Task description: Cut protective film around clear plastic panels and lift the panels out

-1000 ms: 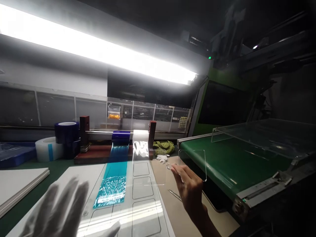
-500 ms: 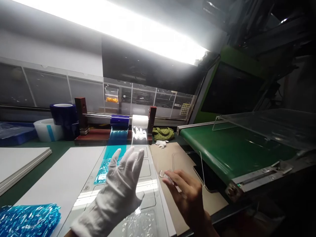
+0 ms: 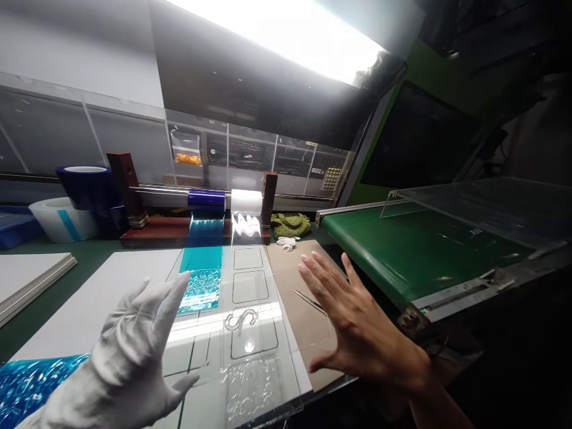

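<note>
My left hand (image 3: 134, 348), in a white glove, is open with its fingers apart over the left part of a clear sheet (image 3: 290, 357) with dark rectangular outlines. Bare and open, my right hand (image 3: 357, 325) is raised over brown board (image 3: 299, 262) and holds nothing. Between the hands, a clear S-shaped piece (image 3: 241, 320) rests on the sheet. Tweezers (image 3: 308, 301) lie on the board, partly behind my right fingers. Blue film (image 3: 203, 277) runs from a blue roll (image 3: 206, 204) down onto the sheet, crinkled at its lower end. Crinkled clear film (image 3: 250, 387) lies at the front.
A white roll (image 3: 246, 201) shares the rod. Larger rolls (image 3: 65, 219) stand at left, near stacked white sheets (image 3: 36, 277). Crinkled blue film (image 3: 36, 387) fills the front left. A green conveyor (image 3: 393, 256) borders the right, with a clear cover (image 3: 500, 205) above it.
My right hand has gone from a pinch on a small clear curled piece to open. A clear S-shaped piece now shows on the sheet. My left hand moved left and lower.
</note>
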Motion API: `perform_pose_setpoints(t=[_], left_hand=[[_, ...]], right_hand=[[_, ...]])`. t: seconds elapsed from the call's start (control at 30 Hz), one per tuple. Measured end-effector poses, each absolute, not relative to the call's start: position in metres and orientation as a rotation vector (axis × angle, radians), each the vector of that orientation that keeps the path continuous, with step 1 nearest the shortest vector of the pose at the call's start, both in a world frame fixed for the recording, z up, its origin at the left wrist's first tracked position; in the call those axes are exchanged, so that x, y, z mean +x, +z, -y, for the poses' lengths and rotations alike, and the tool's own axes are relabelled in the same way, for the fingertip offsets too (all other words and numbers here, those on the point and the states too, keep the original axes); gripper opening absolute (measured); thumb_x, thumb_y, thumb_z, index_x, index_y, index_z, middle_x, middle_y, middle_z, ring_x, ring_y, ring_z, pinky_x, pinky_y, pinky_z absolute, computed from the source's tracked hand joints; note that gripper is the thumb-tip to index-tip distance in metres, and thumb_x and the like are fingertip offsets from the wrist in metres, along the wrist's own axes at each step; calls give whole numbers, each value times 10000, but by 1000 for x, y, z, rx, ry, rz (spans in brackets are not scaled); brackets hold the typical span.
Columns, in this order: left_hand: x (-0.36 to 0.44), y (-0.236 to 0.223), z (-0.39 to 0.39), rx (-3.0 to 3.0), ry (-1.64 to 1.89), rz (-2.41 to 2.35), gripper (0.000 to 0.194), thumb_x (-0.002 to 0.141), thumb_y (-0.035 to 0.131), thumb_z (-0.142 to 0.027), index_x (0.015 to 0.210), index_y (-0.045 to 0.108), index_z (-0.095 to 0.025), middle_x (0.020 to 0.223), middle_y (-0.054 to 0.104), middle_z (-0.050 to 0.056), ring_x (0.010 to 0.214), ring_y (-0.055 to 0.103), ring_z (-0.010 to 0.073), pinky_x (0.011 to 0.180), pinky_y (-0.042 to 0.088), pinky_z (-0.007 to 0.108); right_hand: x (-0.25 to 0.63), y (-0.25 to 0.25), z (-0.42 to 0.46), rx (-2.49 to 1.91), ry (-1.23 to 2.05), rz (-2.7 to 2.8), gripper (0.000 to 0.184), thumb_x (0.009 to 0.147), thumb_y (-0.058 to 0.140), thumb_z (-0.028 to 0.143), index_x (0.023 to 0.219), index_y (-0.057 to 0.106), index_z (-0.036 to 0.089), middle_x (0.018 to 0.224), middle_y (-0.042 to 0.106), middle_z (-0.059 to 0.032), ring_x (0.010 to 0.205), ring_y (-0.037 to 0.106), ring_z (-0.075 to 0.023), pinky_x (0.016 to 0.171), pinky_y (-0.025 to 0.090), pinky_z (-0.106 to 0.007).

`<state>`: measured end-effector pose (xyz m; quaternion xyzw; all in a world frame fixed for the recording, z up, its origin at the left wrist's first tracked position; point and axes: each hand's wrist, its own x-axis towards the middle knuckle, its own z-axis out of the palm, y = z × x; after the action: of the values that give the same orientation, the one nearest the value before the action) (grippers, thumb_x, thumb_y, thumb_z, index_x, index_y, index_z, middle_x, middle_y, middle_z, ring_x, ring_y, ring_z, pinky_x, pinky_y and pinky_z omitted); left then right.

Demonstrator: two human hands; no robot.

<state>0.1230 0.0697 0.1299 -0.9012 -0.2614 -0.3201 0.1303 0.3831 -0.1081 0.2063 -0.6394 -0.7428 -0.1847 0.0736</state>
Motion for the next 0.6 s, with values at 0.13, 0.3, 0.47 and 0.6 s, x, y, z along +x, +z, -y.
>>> perform_pose_setpoints(t=[0.13, 0.3, 0.47, 0.6], left_hand=[[114, 124, -64, -2670, -1043, 828, 1039, 643, 579, -433, 1487, 29, -174, 1336, 416, 170, 1218, 416, 426, 975, 380, 584], [115, 108, -43, -3142, -1234, 892, 1008, 708, 555, -438, 1486, -25, -167, 1428, 364, 175, 1304, 376, 342, 1030, 383, 559], [129, 91, -40, -3416, -1288, 780, 1082, 679, 584, -384, 1465, -123, -153, 1543, 137, 180, 1397, 234, 315, 1076, 342, 540], [122, 107, -64, -3204, -854, 887, 1097, 598, 645, -456, 1482, 41, -220, 1448, 354, 163, 1298, 372, 359, 1015, 391, 554]], right_hand=[[383, 204, 96, -1859, -358, 2311, 1360, 524, 831, 543, 1504, -21, 140, 1514, 280, -181, 1410, 208, -336, 1132, -1, -623], [383, 170, 85, -1712, -69, 2253, 1313, 542, 799, 570, 1507, 12, 154, 1481, 340, -210, 1370, 301, -354, 1124, 222, -558], [391, 135, 76, -1637, 189, 2176, 1367, 523, 816, 561, 1496, -65, 178, 1474, 355, -201, 1374, 274, -369, 1087, 278, -583], [399, 152, 81, -1783, 4, 2197, 1295, 568, 802, 547, 1503, -7, 163, 1480, 336, -209, 1372, 266, -404, 1070, 283, -628]])
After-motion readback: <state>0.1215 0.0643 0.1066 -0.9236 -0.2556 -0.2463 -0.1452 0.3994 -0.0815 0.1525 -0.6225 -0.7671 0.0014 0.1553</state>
